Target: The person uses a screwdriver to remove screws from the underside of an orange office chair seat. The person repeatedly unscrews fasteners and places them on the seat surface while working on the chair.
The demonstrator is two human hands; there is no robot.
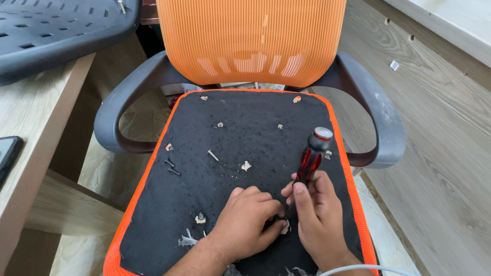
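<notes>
An upturned chair seat (225, 138) with black underside fabric and an orange edge lies before me. My right hand (318, 214) grips a screwdriver (310, 159) with a red and black handle, held upright, its tip hidden between my hands near a torn hole in the fabric. My left hand (246, 220) rests on the fabric beside the tip, fingers pinched at that spot. Two black screws (172, 167) lie at the seat's left edge and a pale screw (213, 155) lies near the middle.
The orange mesh backrest (250, 41) stands behind the seat, with grey armrests on the left (110, 115) and right (381, 117). A dark perforated plastic panel (56, 30) and a phone (7, 153) lie on the wooden table at left. Wooden boards lie to the right.
</notes>
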